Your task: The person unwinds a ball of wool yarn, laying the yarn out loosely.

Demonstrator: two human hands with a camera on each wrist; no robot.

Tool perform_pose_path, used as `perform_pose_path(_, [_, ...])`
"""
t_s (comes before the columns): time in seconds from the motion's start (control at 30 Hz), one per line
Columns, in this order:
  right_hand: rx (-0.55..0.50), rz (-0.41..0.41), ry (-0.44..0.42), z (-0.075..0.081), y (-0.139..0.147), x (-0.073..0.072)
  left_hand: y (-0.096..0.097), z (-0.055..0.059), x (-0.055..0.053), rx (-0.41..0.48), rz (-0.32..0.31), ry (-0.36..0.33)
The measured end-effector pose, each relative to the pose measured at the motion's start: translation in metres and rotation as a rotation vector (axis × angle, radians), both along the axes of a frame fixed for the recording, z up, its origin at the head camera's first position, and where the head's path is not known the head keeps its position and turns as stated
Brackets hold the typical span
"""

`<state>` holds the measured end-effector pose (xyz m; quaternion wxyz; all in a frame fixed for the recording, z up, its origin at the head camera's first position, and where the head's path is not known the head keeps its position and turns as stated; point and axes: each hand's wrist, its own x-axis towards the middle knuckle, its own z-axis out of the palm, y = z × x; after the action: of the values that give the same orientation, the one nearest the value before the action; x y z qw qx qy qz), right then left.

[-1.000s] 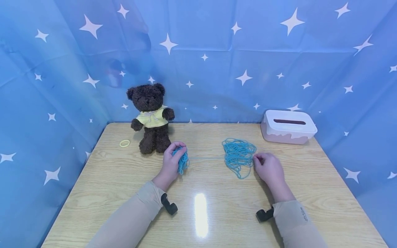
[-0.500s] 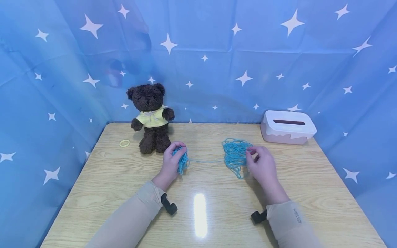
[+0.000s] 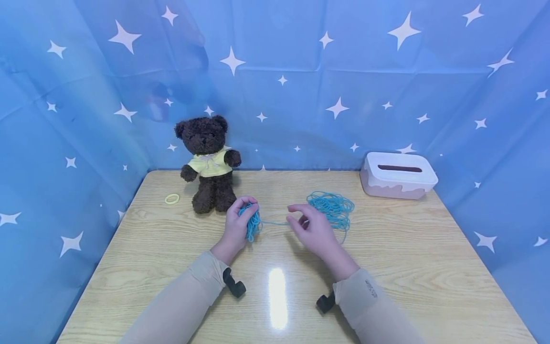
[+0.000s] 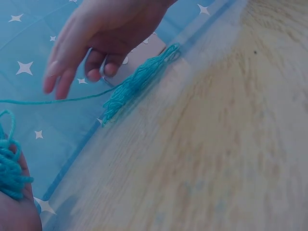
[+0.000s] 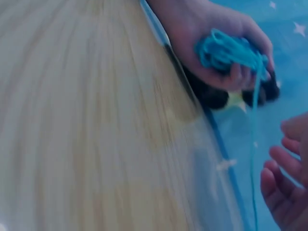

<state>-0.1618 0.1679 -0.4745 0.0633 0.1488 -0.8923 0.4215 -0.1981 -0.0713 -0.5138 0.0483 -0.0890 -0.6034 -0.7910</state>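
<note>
The left hand (image 3: 235,227) is curled round a blue yarn bundle (image 3: 253,226), near the bear (image 3: 211,165). From the bundle a strand (image 3: 274,223) runs toward the right hand (image 3: 316,232), which I see relaxed, thumb and fingers parted. Partly hidden behind that hand, a yarn heap (image 3: 333,206) lies on the table (image 3: 429,248), near the box (image 3: 398,184).

The place looked like a small curtained booth, set up around a wood-grained table (image 3: 442,267). Blue cloth (image 3: 279,102) printed with white stars hung behind the table and along both its sides. A teddy bear (image 3: 208,165) stood toward the left of the table's far edge, a box with a slotted top (image 3: 395,186) at its far right corner. Whether home or studio, one could not tell.
</note>
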Motion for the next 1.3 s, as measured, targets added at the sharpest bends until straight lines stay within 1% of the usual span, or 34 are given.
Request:
perform_pose_path(0.1, [0.012, 0.060, -0.020, 0.001, -0.016, -0.001, -0.001, 0.000, 0.000, -0.003, -0.011, 0.001])
perform_pose_path(0.27, [0.049, 0.120, -0.056, -0.002, -0.035, -0.001, -0.001, 0.000, -0.001, -0.004, -0.025, 0.012])
perform_pose_path(0.4, [0.081, 0.147, -0.021, -0.007, -0.041, -0.003, 0.000, 0.001, -0.001, -0.011, -0.015, 0.015])
perform_pose_path(0.5, [0.086, 0.146, 0.013, -0.009, -0.040, -0.004, 0.001, 0.002, -0.001, -0.015, -0.008, 0.015])
perform_pose_path(0.7, [0.034, 0.090, -0.004, -0.006, -0.031, -0.002, 0.001, 0.002, -0.001, 0.001, -0.011, 0.001])
perform_pose_path(0.83, [0.018, 0.047, 0.040, -0.002, -0.019, 0.000, 0.001, 0.001, -0.001, 0.014, -0.004, -0.007])
perform_pose_path(1.07, [0.000, -0.043, 0.123, -0.001, 0.013, 0.003, 0.000, 0.001, -0.001, -0.003, 0.011, -0.007])
perform_pose_path(1.17, [-0.003, -0.097, 0.140, -0.001, 0.029, 0.003, -0.001, 0.001, -0.001, 0.001, 0.005, -0.009])
perform_pose_path(1.3, [-0.005, -0.169, 0.134, -0.003, 0.051, 0.002, -0.001, 0.001, 0.000, 0.007, 0.002, -0.011])
